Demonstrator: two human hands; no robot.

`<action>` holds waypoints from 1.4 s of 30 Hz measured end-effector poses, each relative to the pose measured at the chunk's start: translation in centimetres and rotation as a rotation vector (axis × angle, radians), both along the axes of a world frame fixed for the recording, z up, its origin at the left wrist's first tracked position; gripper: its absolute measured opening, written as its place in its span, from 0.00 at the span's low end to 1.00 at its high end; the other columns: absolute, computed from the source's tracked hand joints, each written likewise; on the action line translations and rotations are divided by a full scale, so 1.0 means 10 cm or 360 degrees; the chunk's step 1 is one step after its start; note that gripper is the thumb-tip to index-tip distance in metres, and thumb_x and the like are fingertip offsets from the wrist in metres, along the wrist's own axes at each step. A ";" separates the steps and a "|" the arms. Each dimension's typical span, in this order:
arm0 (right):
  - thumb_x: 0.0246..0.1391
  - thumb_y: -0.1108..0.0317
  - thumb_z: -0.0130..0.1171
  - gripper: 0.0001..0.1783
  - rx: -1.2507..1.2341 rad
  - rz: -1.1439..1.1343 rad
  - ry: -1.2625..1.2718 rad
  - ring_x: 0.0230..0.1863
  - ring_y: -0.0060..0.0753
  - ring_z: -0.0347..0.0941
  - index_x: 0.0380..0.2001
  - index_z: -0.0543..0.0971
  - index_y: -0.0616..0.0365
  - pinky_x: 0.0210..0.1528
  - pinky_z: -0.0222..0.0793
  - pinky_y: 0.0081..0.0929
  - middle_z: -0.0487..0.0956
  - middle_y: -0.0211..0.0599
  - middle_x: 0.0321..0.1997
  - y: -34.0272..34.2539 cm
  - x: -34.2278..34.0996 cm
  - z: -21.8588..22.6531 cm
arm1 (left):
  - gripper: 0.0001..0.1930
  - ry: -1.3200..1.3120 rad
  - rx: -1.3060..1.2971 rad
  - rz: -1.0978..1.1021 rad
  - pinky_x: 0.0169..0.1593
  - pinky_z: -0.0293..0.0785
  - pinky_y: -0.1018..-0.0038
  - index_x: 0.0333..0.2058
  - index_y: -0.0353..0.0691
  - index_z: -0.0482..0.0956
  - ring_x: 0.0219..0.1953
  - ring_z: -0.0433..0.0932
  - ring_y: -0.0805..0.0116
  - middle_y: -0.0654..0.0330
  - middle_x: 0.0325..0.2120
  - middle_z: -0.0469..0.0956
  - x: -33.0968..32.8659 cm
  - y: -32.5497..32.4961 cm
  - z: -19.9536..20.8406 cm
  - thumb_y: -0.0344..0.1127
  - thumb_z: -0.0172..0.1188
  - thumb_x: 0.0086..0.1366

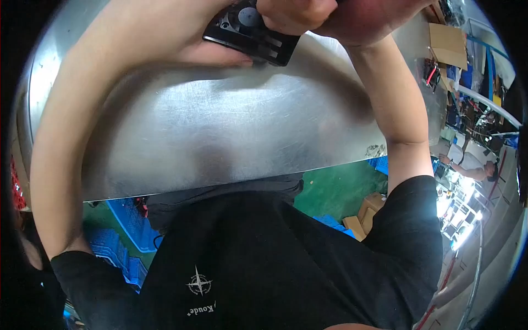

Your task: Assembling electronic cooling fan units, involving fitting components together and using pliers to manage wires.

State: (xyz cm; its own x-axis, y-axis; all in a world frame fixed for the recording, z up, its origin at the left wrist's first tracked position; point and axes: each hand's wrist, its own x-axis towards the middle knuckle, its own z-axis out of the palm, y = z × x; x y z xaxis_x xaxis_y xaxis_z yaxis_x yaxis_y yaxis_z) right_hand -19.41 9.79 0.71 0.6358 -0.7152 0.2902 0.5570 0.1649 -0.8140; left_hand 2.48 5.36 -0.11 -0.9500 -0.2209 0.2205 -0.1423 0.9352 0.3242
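Note:
At the top edge of the head view, my left hand (220, 54) grips a black, box-like part (258, 41) from its left side, with fingers along its lower edge. A round grey disc, small holes and pale slots show on the part's face. It is held over the metal table (220, 115), tilted. My right hand (300, 15) is closed just above the part's right side, its fingers curled together. Whatever lies inside those fingers is hidden, and the frame's top edge cuts off both the hand and the part.
Blue plastic crates (132, 225) stand below the table's near edge at left. Cardboard boxes (371, 212) sit on the green floor at right. An open carton (446, 45) and a cluttered rack are at far right. Another person (470, 165) is beyond my right arm.

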 end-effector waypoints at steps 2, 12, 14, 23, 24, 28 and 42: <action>0.34 -0.03 0.17 0.74 -0.0172 0.0073 0.0204 0.14 0.13 0.58 0.33 0.77 0.66 0.16 0.49 0.13 0.68 0.23 0.18 -0.04 -0.03 -0.07 | 0.25 0.0150 0.0602 -0.0065 0.41 0.78 0.68 0.56 0.36 0.73 0.37 0.82 0.59 0.56 0.38 0.80 -0.20 0.04 0.11 0.38 0.70 0.64; 0.36 -0.02 0.19 0.75 0.0672 0.0635 -0.0246 0.15 0.13 0.57 0.36 0.76 0.69 0.16 0.48 0.13 0.67 0.23 0.18 -0.26 -0.07 0.11 | 0.28 0.0270 0.2195 0.0040 0.45 0.77 0.79 0.66 0.35 0.64 0.41 0.80 0.78 0.58 0.42 0.81 -0.41 -0.07 0.23 0.23 0.63 0.70; 0.38 -0.02 0.23 0.72 0.0641 0.0635 -0.0275 0.15 0.15 0.56 0.39 0.75 0.66 0.16 0.49 0.16 0.64 0.22 0.18 -0.30 -0.20 0.04 | 0.31 0.0353 0.1753 -0.0022 0.52 0.80 0.68 0.66 0.39 0.68 0.49 0.82 0.69 0.57 0.47 0.82 -0.45 -0.12 0.20 0.29 0.70 0.67; 0.75 0.52 0.48 0.18 0.0070 -0.1269 0.0945 0.16 0.16 0.58 0.38 0.73 0.56 0.19 0.54 0.16 0.67 0.22 0.19 -0.01 -0.48 0.14 | 0.40 0.1927 -0.1123 -0.0469 0.63 0.69 0.57 0.56 0.41 0.81 0.59 0.77 0.55 0.54 0.54 0.81 -0.80 -0.70 -0.40 0.67 0.73 0.56; 0.69 0.29 0.48 0.38 -0.0055 -0.1229 0.1312 0.21 0.19 0.63 0.46 0.75 0.59 0.24 0.60 0.18 0.70 0.27 0.24 0.10 -0.51 0.20 | 0.43 0.1970 -0.1007 -0.0404 0.61 0.69 0.57 0.56 0.39 0.81 0.59 0.77 0.54 0.53 0.53 0.80 -0.72 -0.73 -0.34 0.70 0.72 0.52; 0.59 0.59 0.64 0.17 -0.0988 -0.1177 0.2277 0.34 0.46 0.80 0.44 0.77 0.60 0.37 0.73 0.40 0.81 0.47 0.33 0.60 -0.49 0.30 | 0.47 0.0313 -0.0253 0.1009 0.42 0.77 0.59 0.62 0.29 0.76 0.36 0.81 0.51 0.51 0.31 0.79 0.10 -0.14 0.28 0.71 0.64 0.63; 0.50 0.09 0.44 0.65 -0.0155 -0.0812 0.0471 0.34 0.25 0.65 0.58 0.72 0.69 0.37 0.63 0.26 0.71 0.35 0.37 0.98 -0.34 0.69 | 0.47 0.0555 0.0336 0.0614 0.59 0.68 0.55 0.68 0.35 0.73 0.54 0.76 0.50 0.48 0.49 0.80 -0.30 0.72 -0.27 0.61 0.73 0.58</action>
